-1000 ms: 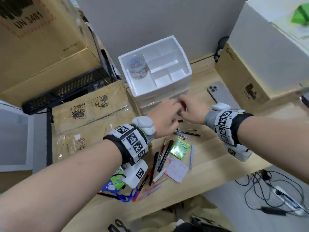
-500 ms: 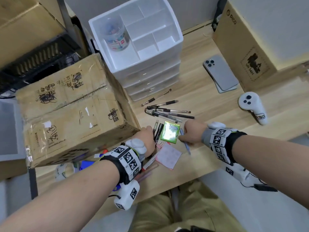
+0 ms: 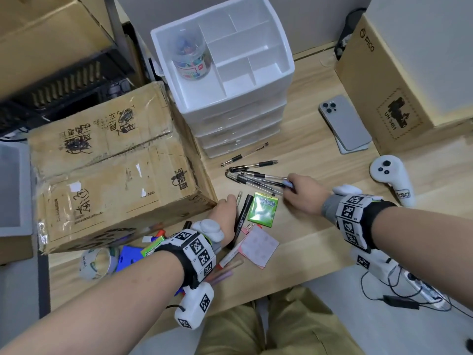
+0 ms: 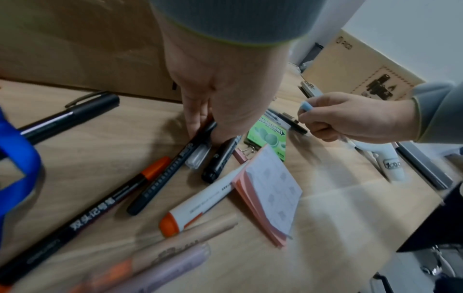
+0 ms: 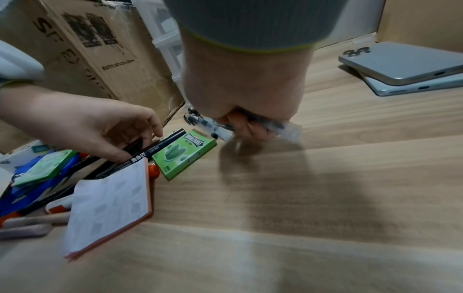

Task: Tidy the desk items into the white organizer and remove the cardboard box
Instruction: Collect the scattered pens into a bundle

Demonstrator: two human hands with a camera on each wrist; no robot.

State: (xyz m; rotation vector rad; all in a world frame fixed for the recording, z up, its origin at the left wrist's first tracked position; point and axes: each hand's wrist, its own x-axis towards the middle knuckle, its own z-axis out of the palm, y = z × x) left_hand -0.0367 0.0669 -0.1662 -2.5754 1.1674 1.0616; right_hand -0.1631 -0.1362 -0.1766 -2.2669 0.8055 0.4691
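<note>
The white organizer [image 3: 286, 73] stands at the back of the desk, with a jar of clips in its top tray. The cardboard box [image 3: 110, 162] sits to its left. Several black and clear pens [image 3: 253, 175] lie in front of the drawers. My right hand [image 3: 290, 187] is at their right ends, fingers curled round a blue-capped pen [image 4: 307, 106] and some clear pens [image 5: 288, 128]. My left hand [image 3: 231, 201] is by the box's corner and pinches a black marker [image 4: 198, 136]. A green gum pack [image 3: 263, 210] and pink sticky notes [image 3: 258, 245] lie between my hands.
More markers, a blue lanyard and a tape roll [image 3: 98, 262] lie near the desk's front left. Two stacked phones [image 3: 344, 123], a white controller [image 3: 389, 175] and a PICO carton [image 3: 384, 80] are on the right. The desk's front edge is close below my wrists.
Both hands came back from the organizer's drawers to the loose items. The right hand then picked up the blue-capped pen and moved up to the pen cluster. The left hand stayed by the box corner.
</note>
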